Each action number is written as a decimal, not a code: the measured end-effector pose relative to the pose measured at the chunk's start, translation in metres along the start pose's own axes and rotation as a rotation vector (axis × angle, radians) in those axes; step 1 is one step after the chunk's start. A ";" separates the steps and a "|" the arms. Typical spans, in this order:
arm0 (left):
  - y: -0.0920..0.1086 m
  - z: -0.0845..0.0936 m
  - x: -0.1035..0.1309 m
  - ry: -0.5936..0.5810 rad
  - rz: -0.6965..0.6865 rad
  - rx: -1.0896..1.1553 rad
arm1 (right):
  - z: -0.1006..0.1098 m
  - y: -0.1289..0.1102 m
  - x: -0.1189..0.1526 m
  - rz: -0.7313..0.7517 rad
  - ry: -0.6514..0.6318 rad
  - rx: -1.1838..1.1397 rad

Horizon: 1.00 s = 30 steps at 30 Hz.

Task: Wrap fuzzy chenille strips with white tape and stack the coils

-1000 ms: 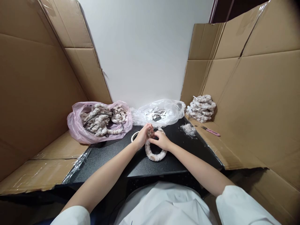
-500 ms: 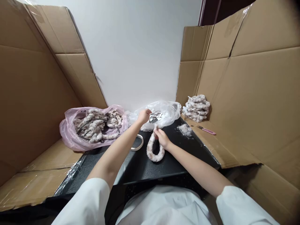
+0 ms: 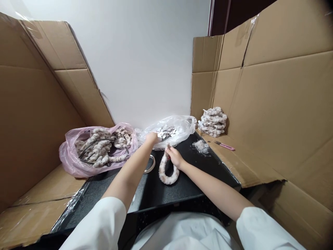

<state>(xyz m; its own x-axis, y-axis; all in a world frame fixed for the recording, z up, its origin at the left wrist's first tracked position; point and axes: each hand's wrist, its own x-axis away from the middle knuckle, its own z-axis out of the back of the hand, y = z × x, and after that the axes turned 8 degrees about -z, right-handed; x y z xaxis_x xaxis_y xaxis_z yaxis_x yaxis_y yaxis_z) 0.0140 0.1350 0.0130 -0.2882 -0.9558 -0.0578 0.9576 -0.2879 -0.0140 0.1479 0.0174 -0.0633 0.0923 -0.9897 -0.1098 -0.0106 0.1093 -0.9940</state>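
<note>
In the head view my right hand (image 3: 174,157) is closed around the top of a fluffy white-and-beige loop (image 3: 169,179), pinching its two ends together above the black table. A small red spot shows by the fingers. My left hand (image 3: 152,138) is at the left edge of a clear plastic bag (image 3: 182,125) holding many small whitish and metallic flat pieces (image 3: 166,132). Its fingers are turned away and hidden, so I cannot see whether they grip anything. Below the left hand, partly behind the forearm, lies a roll of tape (image 3: 151,164).
A pink plastic bag (image 3: 69,152) full of fluffy strips stands left. At the right are a stack of finished-looking fluffy loops (image 3: 213,121), a pink-handled cutter (image 3: 225,146) and a tuft of fluff (image 3: 201,147). Cardboard walls (image 3: 281,104) flank the black table (image 3: 203,180).
My left hand has moved slightly down and left, to the edge of the clear bag. The right hand still holds the loop. The whole view has shifted a little.
</note>
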 end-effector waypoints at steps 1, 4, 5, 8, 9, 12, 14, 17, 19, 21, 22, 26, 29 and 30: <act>-0.001 -0.001 0.000 0.010 0.007 0.013 | 0.000 0.000 -0.001 -0.009 -0.002 0.021; -0.004 -0.004 0.000 0.056 0.020 0.075 | 0.001 -0.001 -0.003 -0.022 -0.012 0.084; -0.005 -0.004 0.001 0.074 0.025 0.103 | 0.001 -0.001 -0.003 -0.015 -0.014 0.101; -0.008 -0.006 0.002 0.138 0.046 0.208 | 0.001 0.001 -0.004 0.017 -0.023 0.134; -0.009 -0.006 0.002 0.164 0.052 0.249 | 0.001 0.003 -0.005 0.023 -0.029 0.141; -0.011 -0.002 0.003 0.272 0.061 0.390 | 0.001 0.007 -0.006 0.032 -0.037 0.143; -0.011 0.007 0.002 0.370 0.059 0.497 | 0.001 0.008 -0.006 0.028 -0.036 0.123; -0.010 0.028 0.002 0.526 0.053 0.681 | 0.002 0.006 -0.006 0.008 -0.019 0.067; -0.007 0.040 0.007 0.591 0.032 0.825 | 0.004 0.003 -0.004 0.001 0.004 0.025; 0.000 0.041 0.020 0.593 -0.007 0.967 | 0.005 -0.001 -0.002 0.006 0.020 -0.014; 0.003 0.038 0.030 0.575 -0.026 1.029 | 0.005 -0.003 0.000 0.013 0.020 -0.033; 0.017 0.007 0.081 0.357 -0.064 1.456 | 0.006 -0.012 0.009 0.051 -0.019 -0.079; 0.021 -0.013 0.111 0.277 -0.039 1.613 | 0.007 -0.017 0.015 0.027 -0.087 -0.055; 0.021 -0.016 0.117 0.278 -0.050 1.621 | 0.008 -0.019 0.017 0.011 -0.116 -0.041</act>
<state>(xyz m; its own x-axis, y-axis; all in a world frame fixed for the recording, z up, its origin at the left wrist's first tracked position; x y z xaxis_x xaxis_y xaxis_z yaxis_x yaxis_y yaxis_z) 0.0008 0.0178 -0.0102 -0.1365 -0.9564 -0.2582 -0.1052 -0.2452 0.9638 0.1572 -0.0008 -0.0465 0.2062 -0.9709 -0.1221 -0.0531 0.1135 -0.9921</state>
